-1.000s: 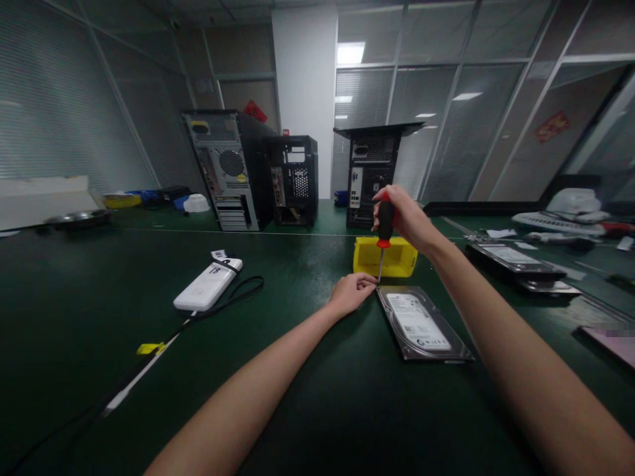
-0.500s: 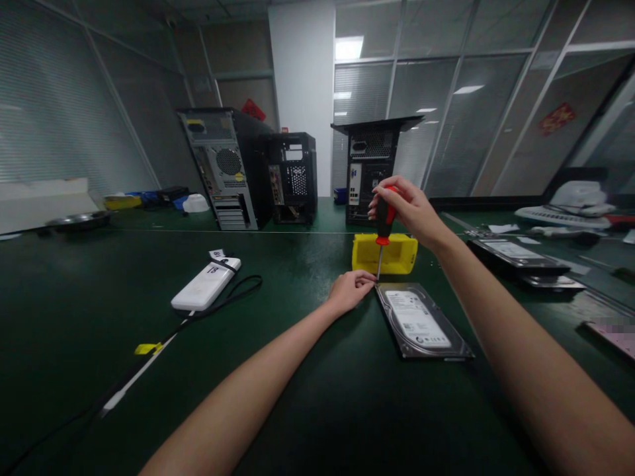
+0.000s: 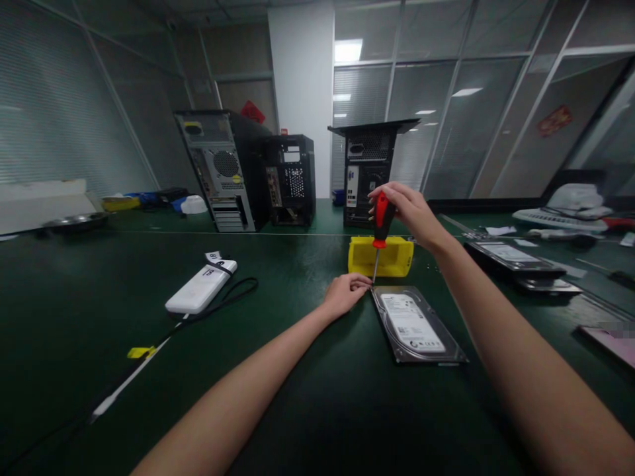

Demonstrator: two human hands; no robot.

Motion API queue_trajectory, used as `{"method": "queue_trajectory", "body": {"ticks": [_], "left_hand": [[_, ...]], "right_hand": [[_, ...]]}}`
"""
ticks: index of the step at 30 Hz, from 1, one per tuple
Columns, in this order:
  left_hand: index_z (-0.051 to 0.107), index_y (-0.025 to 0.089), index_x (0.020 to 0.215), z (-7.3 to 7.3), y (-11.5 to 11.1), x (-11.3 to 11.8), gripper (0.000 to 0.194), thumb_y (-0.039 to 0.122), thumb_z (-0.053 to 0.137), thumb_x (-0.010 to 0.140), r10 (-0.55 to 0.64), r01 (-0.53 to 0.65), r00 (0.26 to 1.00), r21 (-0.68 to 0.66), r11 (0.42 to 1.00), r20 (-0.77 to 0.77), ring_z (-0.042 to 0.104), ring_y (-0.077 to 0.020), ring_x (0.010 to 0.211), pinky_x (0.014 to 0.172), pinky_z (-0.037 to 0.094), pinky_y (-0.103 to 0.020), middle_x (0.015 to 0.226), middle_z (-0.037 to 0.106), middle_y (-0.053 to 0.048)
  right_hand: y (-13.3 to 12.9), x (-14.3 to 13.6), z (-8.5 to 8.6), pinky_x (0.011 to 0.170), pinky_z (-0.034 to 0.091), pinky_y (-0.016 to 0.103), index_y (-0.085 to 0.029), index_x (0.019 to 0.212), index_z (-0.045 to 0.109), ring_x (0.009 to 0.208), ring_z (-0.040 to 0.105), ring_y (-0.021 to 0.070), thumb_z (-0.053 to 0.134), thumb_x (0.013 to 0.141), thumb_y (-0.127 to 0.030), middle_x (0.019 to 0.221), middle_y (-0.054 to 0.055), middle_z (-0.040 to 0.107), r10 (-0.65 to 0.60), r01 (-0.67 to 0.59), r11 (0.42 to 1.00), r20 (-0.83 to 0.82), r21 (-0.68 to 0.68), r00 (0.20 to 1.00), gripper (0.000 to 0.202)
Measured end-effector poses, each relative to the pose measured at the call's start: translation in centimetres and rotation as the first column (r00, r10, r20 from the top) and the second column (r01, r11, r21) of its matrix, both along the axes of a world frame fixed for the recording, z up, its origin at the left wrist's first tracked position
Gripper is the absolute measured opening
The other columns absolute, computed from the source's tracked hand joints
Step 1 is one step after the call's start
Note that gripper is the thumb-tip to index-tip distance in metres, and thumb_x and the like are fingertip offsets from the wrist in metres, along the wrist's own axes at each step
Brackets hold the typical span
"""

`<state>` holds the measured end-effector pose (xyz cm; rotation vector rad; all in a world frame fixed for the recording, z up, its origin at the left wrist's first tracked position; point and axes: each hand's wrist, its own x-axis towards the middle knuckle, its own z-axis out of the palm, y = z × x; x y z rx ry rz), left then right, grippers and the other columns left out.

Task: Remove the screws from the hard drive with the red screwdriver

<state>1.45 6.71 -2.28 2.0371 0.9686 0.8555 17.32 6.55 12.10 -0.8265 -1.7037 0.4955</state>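
My right hand (image 3: 399, 205) is closed around the red and black handle of a screwdriver (image 3: 382, 215). The shaft points down, nearly upright, with its tip at the far left corner of a hard drive (image 3: 414, 324). That drive lies flat on the green table, its white label facing up. Beside the tip, my left hand (image 3: 346, 291) rests on the table with its fingers drawn together at the same corner. Whatever those fingertips hold, if anything, is too small to make out. Just behind the drive sits a yellow plastic bin (image 3: 407, 256).
A white power bank (image 3: 201, 289) with a black cable lies to the left. Several computer cases, including a tall one (image 3: 225, 172) and one on the right (image 3: 367, 175), stand at the back. More hard drives (image 3: 510, 258) are stacked at the right, near a pink-topped item (image 3: 605, 344).
The screwdriver handle has turned in my right hand and now shows more red. The whole view has shifted slightly; the hard drive and my left hand keep their places.
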Motion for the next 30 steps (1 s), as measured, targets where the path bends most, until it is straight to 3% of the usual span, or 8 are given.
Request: {"method": "queue_trajectory", "body": {"ticks": [5, 11, 19, 25, 30], "left_hand": [[0.066, 0.012, 0.098, 0.0, 0.1, 0.0, 0.022, 0.013, 0.055, 0.08, -0.013, 0.014, 0.999, -0.018, 1.0, 0.033, 0.067, -0.0153, 0.088, 0.082, 0.051, -0.026, 0.097, 0.072, -0.008], [0.067, 0.011, 0.098, 0.1, 0.0, -0.1, 0.021, 0.013, 0.055, 0.08, -0.018, 0.019, 0.999, -0.033, 0.999, 0.043, 0.067, -0.0154, 0.089, 0.083, 0.051, -0.026, 0.098, 0.072, -0.009], [0.066, 0.013, 0.099, -0.1, 0.2, -0.1, 0.024, 0.013, 0.055, 0.078, -0.022, 0.022, 0.999, -0.012, 1.0, 0.04, 0.067, -0.0153, 0.089, 0.081, 0.051, -0.026, 0.096, 0.072, -0.008], [0.065, 0.013, 0.101, 0.3, -0.2, -0.1, 0.028, 0.009, 0.056, 0.075, -0.01, 0.01, 1.0, -0.019, 1.0, 0.016, 0.067, -0.015, 0.087, 0.08, 0.051, -0.025, 0.096, 0.072, -0.007], [0.065, 0.012, 0.102, 0.3, -0.2, -0.1, 0.029, 0.01, 0.056, 0.074, -0.015, 0.016, 1.0, -0.034, 0.999, 0.017, 0.067, -0.015, 0.086, 0.081, 0.051, -0.026, 0.097, 0.072, -0.008]], "right_hand": [[-0.2, 0.0, 0.1, 0.067, 0.052, 0.029, -0.018, 0.088, 0.062, 0.069, 0.062, 0.0131, 0.051, 0.085, -0.04, 0.076, 0.002, 0.063, 0.076, -0.081, 0.995, -0.09, -0.055, 0.993, 0.025], [-0.7, 0.1, 0.4, 0.07, 0.052, 0.029, -0.018, 0.088, 0.062, 0.069, 0.062, 0.0122, 0.057, 0.082, -0.039, 0.078, 0.003, 0.065, 0.07, -0.074, 0.995, -0.072, -0.067, 0.995, 0.023], [-0.7, 0.1, 0.5, 0.071, 0.051, 0.032, -0.018, 0.085, 0.063, 0.069, 0.061, 0.0143, 0.063, 0.075, -0.045, 0.074, 0.002, 0.064, -0.024, 0.024, 1.0, 0.012, -0.004, 1.0, 0.028], [0.1, 0.5, -0.1, 0.067, 0.049, 0.029, -0.019, 0.093, 0.065, 0.068, 0.059, 0.0138, 0.061, 0.077, -0.045, 0.073, 0.001, 0.062, -0.125, 0.124, 0.99, 0.008, 0.069, 0.992, 0.03], [0.4, 0.6, -0.3, 0.056, 0.046, 0.024, -0.02, 0.088, 0.065, 0.063, 0.054, 0.0124, 0.051, 0.081, -0.054, 0.072, 0.001, 0.056, -0.118, 0.117, 0.993, 0.012, 0.01, 0.993, 0.038]]}}
